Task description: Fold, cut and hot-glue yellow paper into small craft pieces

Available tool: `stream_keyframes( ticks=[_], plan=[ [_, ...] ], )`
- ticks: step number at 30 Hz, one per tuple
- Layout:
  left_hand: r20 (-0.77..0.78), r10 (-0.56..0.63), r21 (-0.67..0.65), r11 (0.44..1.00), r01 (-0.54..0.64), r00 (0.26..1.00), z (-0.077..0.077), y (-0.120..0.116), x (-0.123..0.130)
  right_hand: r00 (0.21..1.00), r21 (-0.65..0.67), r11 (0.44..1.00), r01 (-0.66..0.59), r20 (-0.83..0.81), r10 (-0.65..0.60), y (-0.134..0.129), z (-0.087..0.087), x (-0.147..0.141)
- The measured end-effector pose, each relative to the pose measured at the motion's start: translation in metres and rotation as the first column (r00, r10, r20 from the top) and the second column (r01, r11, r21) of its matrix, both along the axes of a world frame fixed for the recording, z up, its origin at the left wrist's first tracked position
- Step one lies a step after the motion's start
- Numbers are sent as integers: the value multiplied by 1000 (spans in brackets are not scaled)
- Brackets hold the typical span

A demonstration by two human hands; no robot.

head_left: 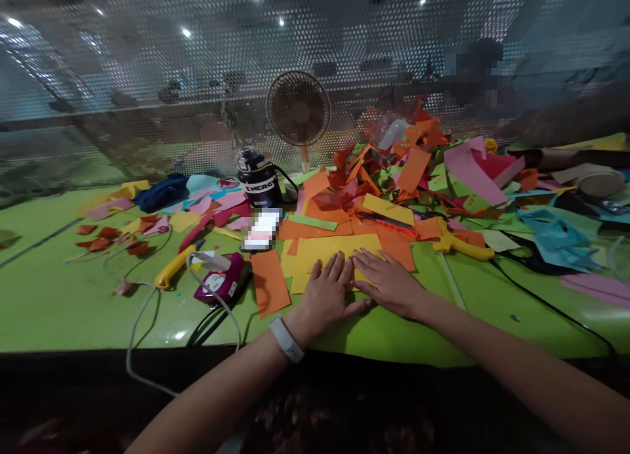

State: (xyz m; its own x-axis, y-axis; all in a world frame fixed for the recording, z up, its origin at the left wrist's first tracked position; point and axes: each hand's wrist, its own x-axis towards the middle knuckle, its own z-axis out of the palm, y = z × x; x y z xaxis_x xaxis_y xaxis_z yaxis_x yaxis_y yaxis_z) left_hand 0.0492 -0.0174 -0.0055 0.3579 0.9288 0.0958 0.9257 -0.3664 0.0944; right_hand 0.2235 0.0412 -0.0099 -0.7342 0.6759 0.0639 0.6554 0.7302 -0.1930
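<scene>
Flat on a sheet of yellow paper [305, 254] rests my left hand [327, 290], its fingers stretched out and a pale band on the wrist. My right hand [386, 283] lies on the same sheet, fingers extended, with its fingertips close to those of my left. Both palms face down and neither holds anything. Orange paper [398, 252] shows under and beyond the yellow sheet. An orange paper piece [270, 283] lies to the left of my left hand. Behind the sheet is a red and black cutter-like tool [386, 224], its exact kind unclear.
A purple power socket [221, 280] with cables sits left, beside a yellow-handled tool [173, 268]. A phone [262, 229], a dark bottle [258, 178] and a fan [298, 108] stand behind. A yellow glue gun [460, 243] lies right, before heaped paper scraps [413, 168].
</scene>
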Motion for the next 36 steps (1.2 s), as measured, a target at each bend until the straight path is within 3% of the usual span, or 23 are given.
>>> stream_keyframes(
  ticks=[15,22,27,30,33,36],
  plan=[
    [-52,56,-13,998,-56,997,7,-3,6,1000,-24,1000,3,14,-3,1,0,1],
    [-44,67,66,996,-64,997,1,-5,6,1000,-18,1000,19,3,-19,-2,2,0],
    [50,-15,25,1000,14,999,5,6,-5,997,34,996,79,16,-79,-4,0,0],
    [234,-54,-26,998,62,971,10,23,-23,996,25,996,81,37,-82,-5,1,0],
    [428,88,-50,996,-73,900,11,38,-40,995,-2,997,82,56,-81,-6,4,-1],
    [462,115,-48,993,-104,880,6,45,-50,996,-13,996,85,41,-84,-6,6,-2]
  ],
)
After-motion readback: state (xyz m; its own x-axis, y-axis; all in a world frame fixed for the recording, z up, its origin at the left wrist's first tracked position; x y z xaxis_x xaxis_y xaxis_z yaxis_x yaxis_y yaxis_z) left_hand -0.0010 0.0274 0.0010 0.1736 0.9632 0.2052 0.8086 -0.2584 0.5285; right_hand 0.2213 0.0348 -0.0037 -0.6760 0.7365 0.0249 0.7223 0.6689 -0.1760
